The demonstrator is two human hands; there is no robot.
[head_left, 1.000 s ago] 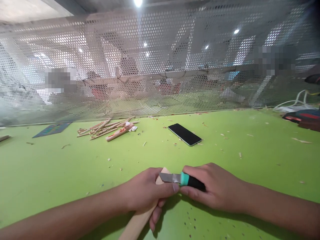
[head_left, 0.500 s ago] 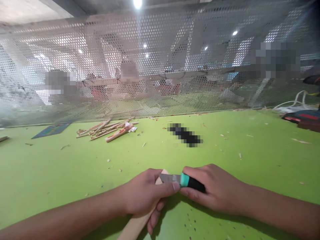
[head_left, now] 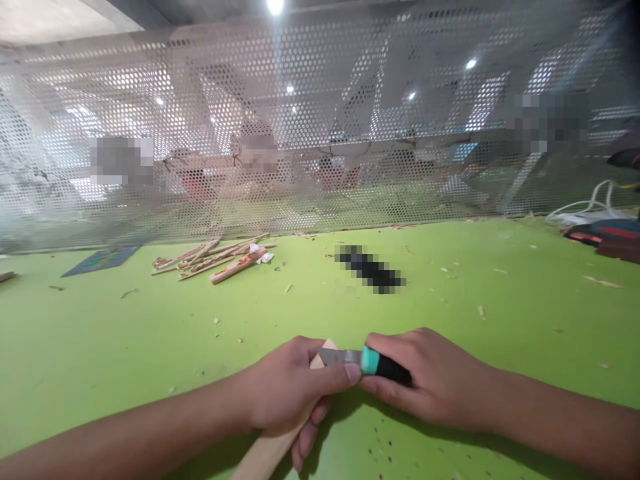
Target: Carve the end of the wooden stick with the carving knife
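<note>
My left hand [head_left: 293, 387] is wrapped round a pale wooden stick [head_left: 273, 450], which slants from the bottom edge up to a tip beyond my thumb. In my right hand [head_left: 435, 380] is a carving knife [head_left: 370, 360] with a black and teal handle, gripped in a closed fist. The knife's metal blade lies across the stick near its upper end, and my left thumb presses against the blade's near side. Part of the stick is hidden by my left fingers.
Several split wood pieces [head_left: 220, 259] lie in a pile on the green table [head_left: 150, 347]. A grey patterned sheet [head_left: 103, 260] is left of them, and a blurred black object [head_left: 371, 270] right. A perforated metal screen [head_left: 310, 120] rises behind. A power tool [head_left: 605, 233] sits far right. Shavings are scattered around.
Both hands keep almost the same place and grip. The blade has shifted only very slightly on the stick.
</note>
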